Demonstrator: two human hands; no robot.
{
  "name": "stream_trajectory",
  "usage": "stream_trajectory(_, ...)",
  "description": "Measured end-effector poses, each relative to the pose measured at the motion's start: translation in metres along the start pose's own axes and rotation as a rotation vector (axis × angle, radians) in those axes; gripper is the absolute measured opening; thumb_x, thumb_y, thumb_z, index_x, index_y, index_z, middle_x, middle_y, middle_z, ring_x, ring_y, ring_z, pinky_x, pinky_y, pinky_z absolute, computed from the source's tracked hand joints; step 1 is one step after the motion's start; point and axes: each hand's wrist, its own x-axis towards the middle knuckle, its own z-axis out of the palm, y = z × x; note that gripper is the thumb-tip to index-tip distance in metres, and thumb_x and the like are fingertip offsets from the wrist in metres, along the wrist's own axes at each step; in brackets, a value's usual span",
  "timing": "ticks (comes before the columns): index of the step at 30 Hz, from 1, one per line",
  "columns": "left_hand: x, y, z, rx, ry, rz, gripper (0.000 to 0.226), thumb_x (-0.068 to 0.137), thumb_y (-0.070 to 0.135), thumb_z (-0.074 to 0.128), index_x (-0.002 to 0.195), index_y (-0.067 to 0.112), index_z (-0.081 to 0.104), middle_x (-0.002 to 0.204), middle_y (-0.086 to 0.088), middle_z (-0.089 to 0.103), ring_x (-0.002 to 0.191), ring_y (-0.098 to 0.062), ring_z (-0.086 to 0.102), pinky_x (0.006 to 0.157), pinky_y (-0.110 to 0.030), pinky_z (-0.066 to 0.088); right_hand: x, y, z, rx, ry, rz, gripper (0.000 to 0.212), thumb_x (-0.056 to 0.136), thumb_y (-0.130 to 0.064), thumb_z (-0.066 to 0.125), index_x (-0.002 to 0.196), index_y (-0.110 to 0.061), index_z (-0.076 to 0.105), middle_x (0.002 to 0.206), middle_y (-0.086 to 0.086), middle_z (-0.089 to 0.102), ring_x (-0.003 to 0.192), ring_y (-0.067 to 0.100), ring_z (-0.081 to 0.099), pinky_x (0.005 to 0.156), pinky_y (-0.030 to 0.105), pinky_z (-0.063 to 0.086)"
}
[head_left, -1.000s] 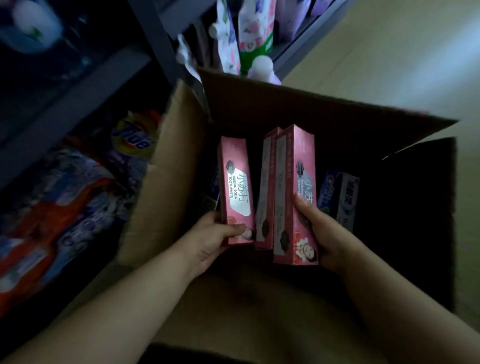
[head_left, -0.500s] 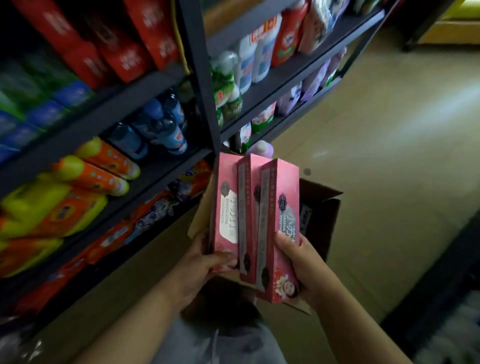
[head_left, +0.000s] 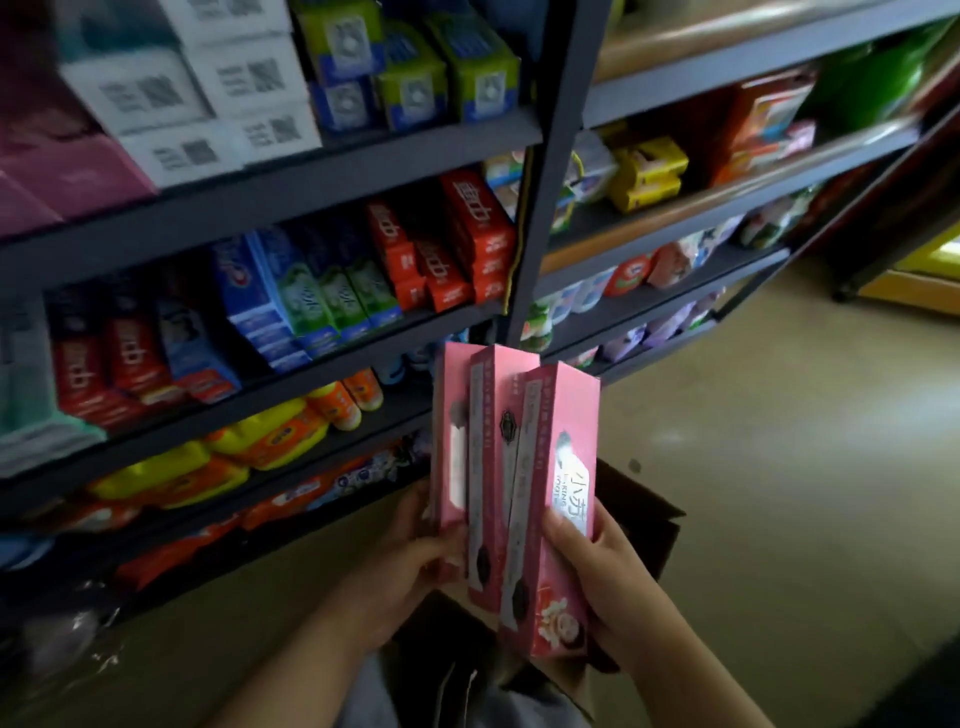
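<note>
A tall metal shelving unit (head_left: 550, 156), stocked on every level, was faced across a bare floor (head_left: 779, 467). An open cardboard box (head_left: 655, 525) was seen on that floor, below the hands. Three pink cartons (head_left: 550, 415) were held upright and fanned side by side at about the level of the lower shelves, clear of the box and touching no shelf.

The cartons were judged to be light, stiff along their length but easily dented at the thin card corners, and smooth enough to slide against one another. They were taken at their lower ends. A grip nearer the middle was judged steadier, since the tall tops could splay.

The left hand (head_left: 410, 566) was wrapped round the leftmost carton with the thumb laid across its front. The right hand (head_left: 608, 577) clasped the rightmost carton, thumb pressed flat on the printed face. The fingers behind could not be made out on either side.

The toothpaste row (head_left: 311, 296) was seen packed tight, so little free room was judged to be left there. The shelf lip (head_left: 363, 338) and the upright post were reckoned the edges to be cleared, while open space lay to the right above the floor.
</note>
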Motion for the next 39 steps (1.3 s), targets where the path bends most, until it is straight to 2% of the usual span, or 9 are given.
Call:
stream_trajectory(3,-0.015,0.007,-0.001,0.021,0.019,0.088,0.084,0.053,0.036,0.091,0.126,0.036,0.048,0.115,0.001,0.07,0.108,-0.022,0.066,0.091,-0.047,0.052,0.005,-0.004,0.017,-0.097,0.006,-0.022,0.049,0.082,-0.018,0.071,0.125,-0.006,0.05,0.105,0.026,0.068,0.08,0.034,0.071,0.066,0.039,0.06)
stream_trajectory(8,-0.033,0.011,-0.009,-0.001,0.09,0.222,0.103,0.027,0.045,0.095,0.119,0.036,0.049,0.108,0.006,0.072,0.102,-0.017,0.068,0.082,-0.037,0.055,0.015,0.0,0.053,-0.293,0.038,-0.077,0.092,0.052,-0.047,0.091,0.127,-0.011,0.053,0.117,0.021,0.066,0.107,0.044,0.062,0.094,0.06,0.048)
stream_trajectory(13,-0.057,0.01,-0.024,-0.045,0.198,0.287,0.083,0.045,0.028,0.087,0.118,0.041,0.05,0.102,0.012,0.073,0.096,-0.01,0.07,0.071,-0.027,0.056,0.015,0.005,0.078,-0.388,-0.005,-0.044,0.079,0.062,-0.046,0.086,0.125,-0.011,0.053,0.111,0.019,0.07,0.101,0.042,0.066,0.089,0.056,0.052)
stream_trajectory(21,-0.088,0.019,-0.051,-0.138,0.271,0.333,0.082,0.036,0.035,0.078,0.115,0.029,0.055,0.094,0.005,0.075,0.086,-0.016,0.072,0.068,-0.03,0.053,0.017,0.009,0.119,-0.442,-0.05,0.085,0.03,0.09,-0.025,0.06,0.119,-0.018,0.056,0.098,0.014,0.074,0.089,0.033,0.071,0.08,0.045,0.058)
stream_trajectory(25,-0.1,0.028,-0.065,-0.161,0.28,0.347,0.079,0.036,0.04,0.077,0.112,0.031,0.056,0.097,0.002,0.075,0.091,-0.019,0.071,0.075,-0.034,0.053,0.014,0.006,0.141,-0.41,-0.107,0.182,0.036,0.088,-0.018,0.058,0.123,-0.011,0.054,0.099,0.021,0.072,0.084,0.036,0.071,0.071,0.041,0.057)
stream_trajectory(30,-0.111,0.04,-0.085,-0.12,0.304,0.345,0.083,0.042,0.044,0.08,0.119,0.032,0.054,0.105,-0.003,0.072,0.096,-0.025,0.069,0.092,-0.049,0.051,0.013,0.007,0.167,-0.491,-0.162,0.073,0.036,0.09,-0.019,0.06,0.124,-0.02,0.051,0.099,0.013,0.074,0.086,0.031,0.072,0.07,0.037,0.058)
stream_trajectory(34,-0.123,0.047,-0.101,-0.138,0.341,0.333,0.091,0.035,0.049,0.079,0.121,0.028,0.055,0.105,-0.007,0.072,0.096,-0.028,0.069,0.093,-0.052,0.051,0.011,0.015,0.19,-0.607,-0.19,-0.057,0.038,0.088,-0.026,0.059,0.122,-0.035,0.045,0.098,0.004,0.074,0.085,0.024,0.073,0.067,0.027,0.057)
stream_trajectory(37,-0.134,0.053,-0.11,-0.163,0.335,0.338,0.084,0.046,0.039,0.084,0.124,0.024,0.055,0.104,-0.008,0.073,0.095,-0.028,0.07,0.086,-0.048,0.054,0.01,0.015,0.203,-0.666,-0.155,-0.124,0.051,0.077,-0.035,0.065,0.123,-0.032,0.042,0.104,0.007,0.069,0.083,0.021,0.073,0.066,0.027,0.057)
stream_trajectory(39,-0.141,0.059,-0.116,-0.193,0.311,0.336,0.079,0.049,0.025,0.087,0.122,0.023,0.057,0.1,-0.01,0.073,0.093,-0.029,0.069,0.079,-0.044,0.053,0.008,0.01,0.207,-0.649,-0.122,-0.183,0.041,0.083,-0.024,0.067,0.119,-0.027,0.048,0.106,0.009,0.067,0.082,0.022,0.073,0.064,0.029,0.057)
